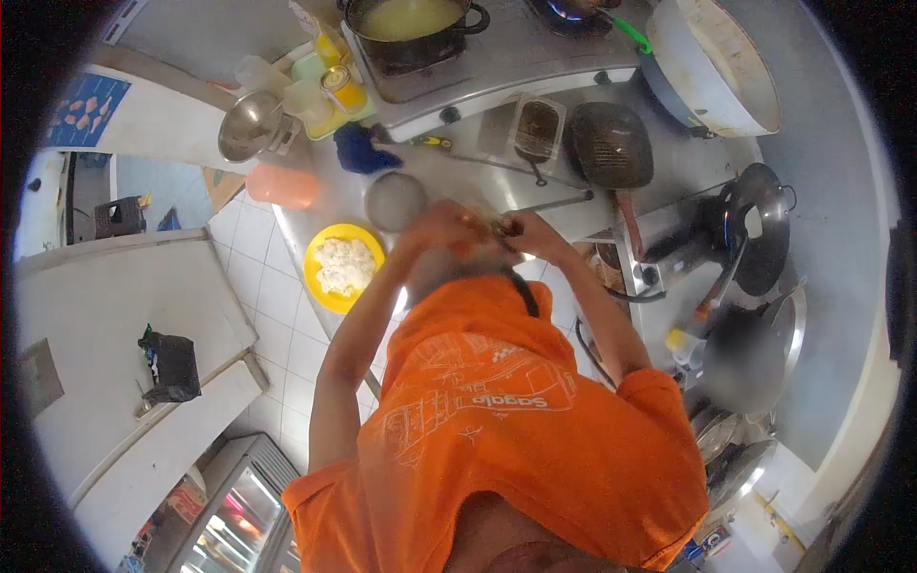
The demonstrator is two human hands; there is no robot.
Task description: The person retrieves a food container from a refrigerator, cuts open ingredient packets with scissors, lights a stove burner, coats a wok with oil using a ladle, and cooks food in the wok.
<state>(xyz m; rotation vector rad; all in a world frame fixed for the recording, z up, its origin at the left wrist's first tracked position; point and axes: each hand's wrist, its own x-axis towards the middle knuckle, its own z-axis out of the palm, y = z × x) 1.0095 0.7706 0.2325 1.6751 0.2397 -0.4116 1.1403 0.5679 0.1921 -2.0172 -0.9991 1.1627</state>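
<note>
My left hand and my right hand are close together at the steel counter's front edge, just in front of my orange shirt. Both have their fingers curled in. A small dark item shows between them, too blurred to name. Left of my left hand is a yellow plate heaped with white, crumbly food. A round grey lid or dish lies just beyond the same hand. Past my right hand, a dark ridged grill pan rests on the counter with its handle towards me.
At the back, a black pot of yellowish liquid sits on the stove. A large white pot stands back right. A wok is over a flame at right. A metal bowl, yellow can and blue cloth are back left.
</note>
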